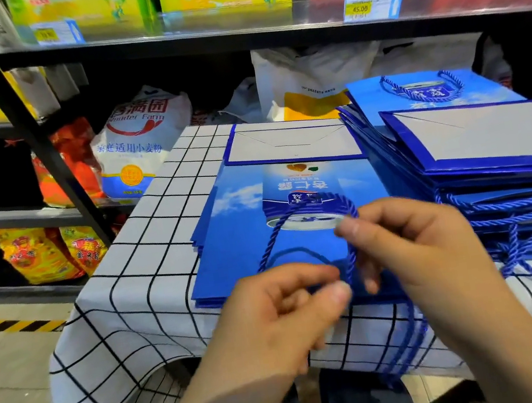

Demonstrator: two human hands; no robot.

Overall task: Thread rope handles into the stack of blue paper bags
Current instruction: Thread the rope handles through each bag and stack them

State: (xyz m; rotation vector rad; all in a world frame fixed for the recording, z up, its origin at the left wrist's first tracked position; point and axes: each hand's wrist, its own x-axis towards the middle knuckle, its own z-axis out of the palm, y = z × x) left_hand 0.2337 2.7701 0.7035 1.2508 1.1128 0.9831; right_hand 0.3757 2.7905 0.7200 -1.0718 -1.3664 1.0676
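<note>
A stack of flat blue paper bags (pixel 242 211) lies on the checked tablecloth in the middle of the view. A blue rope handle (pixel 297 212) loops over the top bag's printed face. My left hand (pixel 284 312) pinches the rope's near end between thumb and fingers, just above the stack's front edge. My right hand (pixel 412 241) pinches the same rope a little farther up, at the loop's right side. Where the rope passes into the bag is hidden by my fingers.
A second pile of blue bags (pixel 477 149) lies to the right, one bag with a fitted handle (pixel 423 88) behind it. Loose blue ropes (pixel 518 215) spill from under that pile over the table's edge. Black shelves (pixel 41 138) with food sacks stand behind and left.
</note>
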